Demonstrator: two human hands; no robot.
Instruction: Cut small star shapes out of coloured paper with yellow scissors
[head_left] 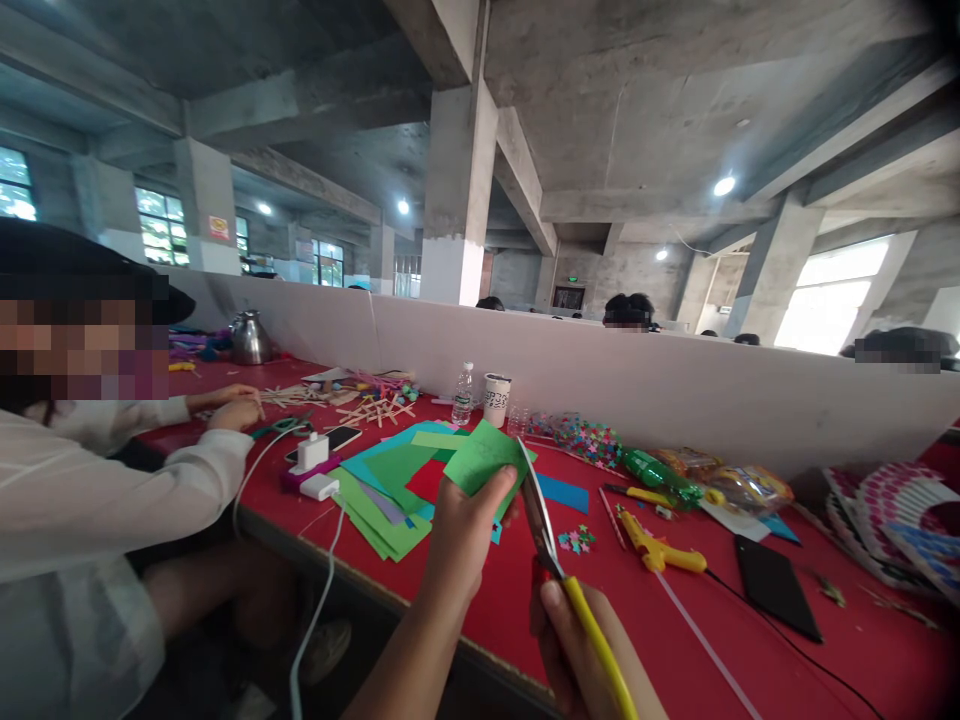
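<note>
Above the red surface [637, 620], the left hand [466, 528] pinches a green, roughly rectangular paper sheet [480, 455] between its fingers; it looks light, bendy, easily creased, best held near an edge. Beside it, the right hand's [566, 640] fingers wrap yellow-handled metal scissors [579, 600]. Rightward, small multicoloured star sequins [576, 540] could scatter, and a yellow plastic glue gun's [660, 553] trailing black cord could snag.

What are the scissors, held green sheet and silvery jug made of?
Scissors: blades look like polished steel, given the bright glint; yellow handle probably plastic, evenly coloured.
Green sheet: likely matte paper or card, thin and crisp-edged.
Jug: seemingly shiny metal, from its reflections.
</note>
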